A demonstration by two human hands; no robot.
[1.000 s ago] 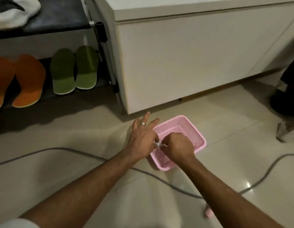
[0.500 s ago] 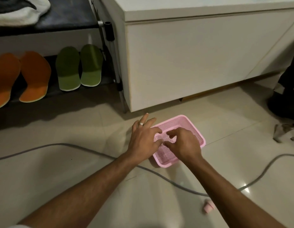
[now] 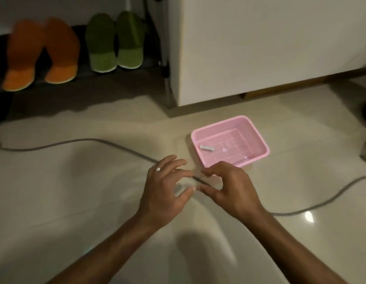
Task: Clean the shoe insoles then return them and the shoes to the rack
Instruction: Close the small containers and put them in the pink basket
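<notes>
**Hands out of the basket, working something small**

Orange insoles point(image 3: 41, 54) and green insoles point(image 3: 114, 42) lean on the rack point(image 3: 164, 64), far left. The left hand point(image 3: 165, 189), fingers loosely spread, and the right hand point(image 3: 229, 189), fingers curled, pinch something small and blurred between their fingertips. A moment ago both were inside the pink basket point(image 3: 258, 138); now they hover over the floor just before it.

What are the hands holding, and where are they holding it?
Something small and pale, blurred, sits between the left hand and right hand, pinched at its ends by fingertips. What it is cannot be told.
</notes>
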